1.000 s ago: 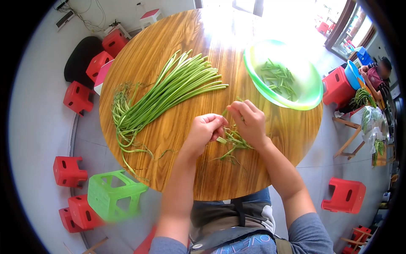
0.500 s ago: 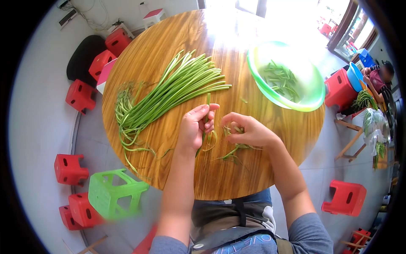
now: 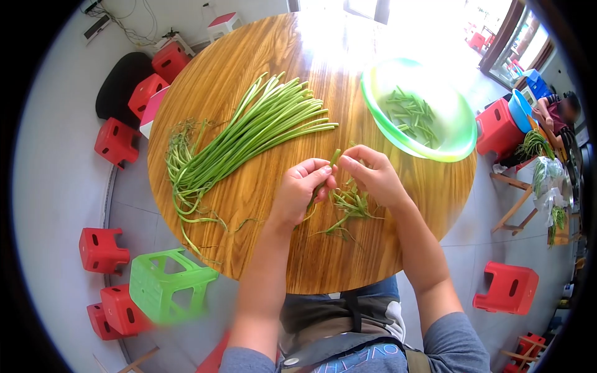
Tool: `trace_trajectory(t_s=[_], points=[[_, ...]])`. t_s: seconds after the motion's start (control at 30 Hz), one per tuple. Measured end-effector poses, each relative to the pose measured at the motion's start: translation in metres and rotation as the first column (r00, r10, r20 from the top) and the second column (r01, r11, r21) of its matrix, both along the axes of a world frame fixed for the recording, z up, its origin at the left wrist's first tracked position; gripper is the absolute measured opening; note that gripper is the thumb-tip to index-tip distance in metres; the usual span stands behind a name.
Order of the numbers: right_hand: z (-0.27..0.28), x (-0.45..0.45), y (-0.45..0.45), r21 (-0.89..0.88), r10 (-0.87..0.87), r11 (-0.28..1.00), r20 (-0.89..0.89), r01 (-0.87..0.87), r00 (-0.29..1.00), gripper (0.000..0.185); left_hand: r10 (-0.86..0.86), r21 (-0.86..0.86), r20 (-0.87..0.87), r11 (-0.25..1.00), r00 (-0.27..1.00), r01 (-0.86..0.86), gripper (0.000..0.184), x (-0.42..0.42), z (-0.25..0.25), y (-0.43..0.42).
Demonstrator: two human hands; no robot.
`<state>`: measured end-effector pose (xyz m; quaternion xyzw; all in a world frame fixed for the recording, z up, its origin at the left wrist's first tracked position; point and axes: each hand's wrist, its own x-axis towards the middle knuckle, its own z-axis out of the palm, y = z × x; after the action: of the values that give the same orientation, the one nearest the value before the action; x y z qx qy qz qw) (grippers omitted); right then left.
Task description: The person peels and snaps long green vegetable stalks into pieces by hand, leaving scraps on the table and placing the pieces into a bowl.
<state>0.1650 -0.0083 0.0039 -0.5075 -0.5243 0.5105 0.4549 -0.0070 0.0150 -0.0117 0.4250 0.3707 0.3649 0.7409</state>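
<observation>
The round table (image 3: 348, 261) fills the middle of the frame, shiny brown wood with dark stripes. A bunch of long green stems (image 3: 239, 140) is fanned out at middle left, stringy at its left end. At upper right I see a round plastic bowl (image 3: 379, 124), pale green. Near the center, the right hand (image 3: 376, 177) has bent fingers; I can't tell if they pinch anything. Below them lie wispy scraps (image 3: 352, 205). The left hand (image 3: 301, 189) grips one smooth, slim stem (image 3: 336, 156), tip slanting up. Stubby pieces (image 3: 412, 112) sit in the bowl.
</observation>
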Motion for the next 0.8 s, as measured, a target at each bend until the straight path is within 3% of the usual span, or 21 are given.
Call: trace_trajectory(t_s=[0.03, 0.13, 0.23, 0.37, 0.47, 0.8], points=[[0.0, -0.003, 0.0, -0.022, -0.045, 0.999, -0.076, 0.044, 0.996, 0.02, -0.022, 0.014, -0.03, 1.0, 0.999, 0.022, 0.015, 0.002, -0.002, 0.0], [-0.012, -0.007, 0.001, 0.066, -0.046, 0.997, -0.073, 0.051, 0.996, 0.018, -0.061, 0.076, -0.098, 0.995, 0.993, 0.068, 0.017, 0.007, -0.007, -0.002], [-0.019, -0.005, 0.005, 0.123, -0.127, 0.985, 0.014, 0.124, 0.992, 0.019, -0.102, 0.085, -0.234, 0.989, 0.967, 0.125, 0.02, 0.005, -0.011, -0.002], [-0.014, -0.006, 0.005, 0.034, -0.213, 0.976, -0.058, 0.215, 0.975, 0.019, -0.178, 0.0, -0.301, 0.982, 0.937, 0.187, 0.022, -0.002, -0.001, -0.001], [-0.017, 0.0, 0.009, -0.018, -0.264, 0.964, -0.146, 0.264, 0.953, 0.019, -0.183, 0.03, -0.39, 0.977, 0.902, 0.211, 0.022, -0.004, 0.008, 0.0], [-0.018, 0.009, 0.009, 0.177, -0.304, 0.936, -0.035, 0.306, 0.952, 0.02, -0.031, 0.081, -0.371, 0.995, 0.928, 0.066, 0.021, 0.016, 0.009, 0.003]])
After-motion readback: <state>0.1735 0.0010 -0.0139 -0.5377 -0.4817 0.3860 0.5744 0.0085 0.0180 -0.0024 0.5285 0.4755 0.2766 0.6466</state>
